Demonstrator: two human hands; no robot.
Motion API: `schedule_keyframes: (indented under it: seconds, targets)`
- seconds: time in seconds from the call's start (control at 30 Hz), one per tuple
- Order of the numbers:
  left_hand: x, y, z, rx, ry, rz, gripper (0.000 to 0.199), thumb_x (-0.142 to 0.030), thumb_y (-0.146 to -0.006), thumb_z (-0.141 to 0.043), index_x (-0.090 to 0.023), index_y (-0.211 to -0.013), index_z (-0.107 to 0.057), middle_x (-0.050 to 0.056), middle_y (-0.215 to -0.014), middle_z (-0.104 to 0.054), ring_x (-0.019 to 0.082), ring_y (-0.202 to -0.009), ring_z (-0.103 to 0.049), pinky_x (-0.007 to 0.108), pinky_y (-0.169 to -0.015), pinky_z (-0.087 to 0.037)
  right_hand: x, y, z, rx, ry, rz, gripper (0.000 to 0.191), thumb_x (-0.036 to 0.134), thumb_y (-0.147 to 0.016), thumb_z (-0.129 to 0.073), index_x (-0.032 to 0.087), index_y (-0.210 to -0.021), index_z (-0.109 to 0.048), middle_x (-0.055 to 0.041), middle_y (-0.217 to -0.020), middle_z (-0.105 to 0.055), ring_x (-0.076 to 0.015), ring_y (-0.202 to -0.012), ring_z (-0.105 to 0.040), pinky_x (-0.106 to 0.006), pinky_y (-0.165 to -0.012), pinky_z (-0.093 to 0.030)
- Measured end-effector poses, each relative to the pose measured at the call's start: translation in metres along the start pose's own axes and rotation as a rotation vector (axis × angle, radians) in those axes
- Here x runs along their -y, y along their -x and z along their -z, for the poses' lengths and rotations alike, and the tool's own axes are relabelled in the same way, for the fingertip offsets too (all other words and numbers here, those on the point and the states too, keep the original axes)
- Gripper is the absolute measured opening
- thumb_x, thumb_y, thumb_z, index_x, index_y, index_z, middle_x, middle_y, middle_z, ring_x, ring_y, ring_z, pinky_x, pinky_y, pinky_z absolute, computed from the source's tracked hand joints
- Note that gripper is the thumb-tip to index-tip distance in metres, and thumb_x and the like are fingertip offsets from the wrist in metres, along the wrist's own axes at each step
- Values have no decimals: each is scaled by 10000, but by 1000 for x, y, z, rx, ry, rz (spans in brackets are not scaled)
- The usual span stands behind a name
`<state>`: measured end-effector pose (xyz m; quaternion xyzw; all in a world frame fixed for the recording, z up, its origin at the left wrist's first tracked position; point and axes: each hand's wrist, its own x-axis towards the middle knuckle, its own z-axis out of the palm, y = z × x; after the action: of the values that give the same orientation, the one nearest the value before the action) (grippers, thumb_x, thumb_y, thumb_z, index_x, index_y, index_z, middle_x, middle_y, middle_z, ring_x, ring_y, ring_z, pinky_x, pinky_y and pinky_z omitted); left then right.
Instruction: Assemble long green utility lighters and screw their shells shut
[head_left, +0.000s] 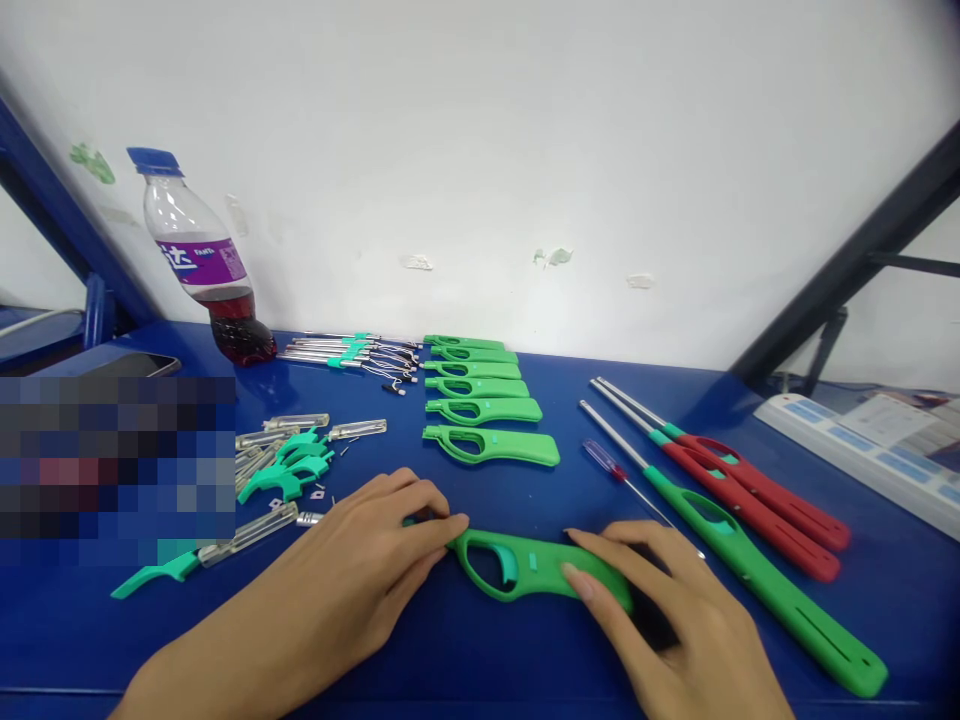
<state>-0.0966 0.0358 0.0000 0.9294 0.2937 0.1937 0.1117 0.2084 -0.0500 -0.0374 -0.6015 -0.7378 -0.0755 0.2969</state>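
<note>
While my left hand (379,550) pinches the nose and my right hand (701,625) the broad end of this green lighter handle (551,577), near the blue tabletop (450,655) front, I judge it light, stiff, slightly slick, best held at both ends.

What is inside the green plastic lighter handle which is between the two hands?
A curved turquoise plastic trigger shows in the loop of the green plastic lighter handle. The closed shell covers anything deeper inside, so that cannot be seen.
</note>
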Motion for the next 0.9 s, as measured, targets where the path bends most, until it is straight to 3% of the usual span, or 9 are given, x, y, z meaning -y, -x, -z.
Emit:
schedule_keyframes:
  seconds: [0.2, 0.33, 0.63, 0.9]
  targets:
    - [-2, -1, -1, -3, 4, -15, 298, -112, -1140, -468, -244, -1268, -702, 46, -1196, -665, 239, -1060, -594, 393, -931, -519, 6, -4, 4, 8, -24, 94, 317, 428, -1099, -595, 375, -1385, -724, -29, -1249, -746, -208, -1076, -778, -319, -894, -672]
    - [-4, -1, -2, -13, -31, -46, 368, -51, -1107, -466, -210, -1343, -699, 65, -1184, -675, 250, -1027, -602, 416, -928, -520, 11, -10, 5, -7, -78, 172, 302, 339, -1116, -566, 360, -1362, -742, -16, -1180, -772, -185, -1048, -773, -288, -899, -658]
    - [0, -5, -6, -62, -70, -111, 431, 6, -1049, -449, -165, -1343, -715, 96, -1121, -702, 256, -930, -610, 398, -814, -524, 11, -12, 4, 1, -116, 163, 298, 298, -1115, -562, 331, -1336, -759, -15, -1163, -791, -191, -1001, -770, -303, -855, -652]
    - [-5, -2, -6, -28, -63, -50, 411, -35, -1087, -466, -210, -1386, -687, 84, -1146, -674, 263, -1010, -594, 416, -903, -497, 14, -13, 4, 67, -70, 188, 369, 369, -1111, -589, 372, -1470, -670, 6, -1321, -793, -227, -1151, -766, -362, -936, -646]
